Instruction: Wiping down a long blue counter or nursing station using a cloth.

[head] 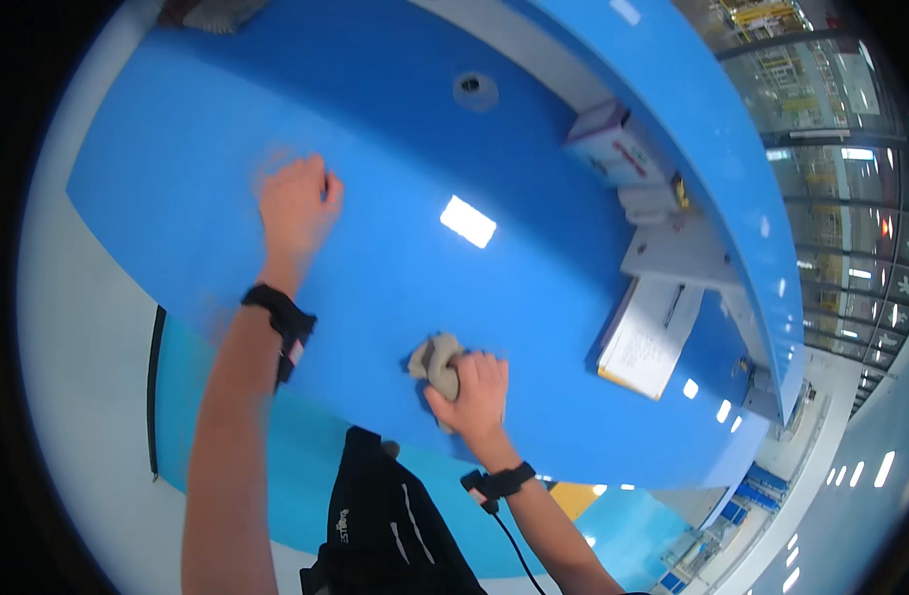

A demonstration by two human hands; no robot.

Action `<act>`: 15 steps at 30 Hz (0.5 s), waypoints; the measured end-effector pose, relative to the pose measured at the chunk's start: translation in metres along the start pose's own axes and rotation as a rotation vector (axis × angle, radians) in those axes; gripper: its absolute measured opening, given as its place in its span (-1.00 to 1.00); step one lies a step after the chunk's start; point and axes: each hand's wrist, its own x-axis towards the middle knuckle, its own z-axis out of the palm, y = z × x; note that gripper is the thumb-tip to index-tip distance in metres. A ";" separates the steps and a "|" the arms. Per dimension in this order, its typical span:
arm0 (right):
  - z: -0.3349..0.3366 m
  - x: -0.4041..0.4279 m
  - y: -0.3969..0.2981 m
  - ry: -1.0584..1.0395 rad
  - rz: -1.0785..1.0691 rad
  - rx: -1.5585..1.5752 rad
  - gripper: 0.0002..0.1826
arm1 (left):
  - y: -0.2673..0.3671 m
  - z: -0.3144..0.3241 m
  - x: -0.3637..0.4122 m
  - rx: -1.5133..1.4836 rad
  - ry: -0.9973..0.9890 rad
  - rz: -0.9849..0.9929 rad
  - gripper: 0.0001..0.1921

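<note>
A glossy blue desktop lies before me. My right hand is closed around a crumpled grey-beige cloth near the desk's front edge, with folds of the cloth sticking out to the left. My left hand is farther forward, over the left part of the desk, its fingers curled and slightly blurred. No object shows in it, but the inside of the hand is hidden. Each wrist wears a black strap with a small device.
Papers with handwriting and a pen lie at the right, beside a white stand. A white box stands by the raised blue counter. A round cable grommet sits at the back; a greyish item lies at the top left.
</note>
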 end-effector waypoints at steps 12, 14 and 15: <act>-0.005 0.104 0.051 0.041 0.061 -0.021 -0.59 | 0.001 -0.008 0.002 0.052 -0.101 -0.064 -0.89; -0.008 0.139 0.081 0.135 0.156 -0.031 -0.59 | 0.006 -0.003 0.003 0.014 -0.107 -0.029 -0.89; -0.008 0.154 0.091 0.189 0.218 -0.021 -0.59 | 0.005 -0.004 0.001 0.028 -0.105 -0.039 -0.89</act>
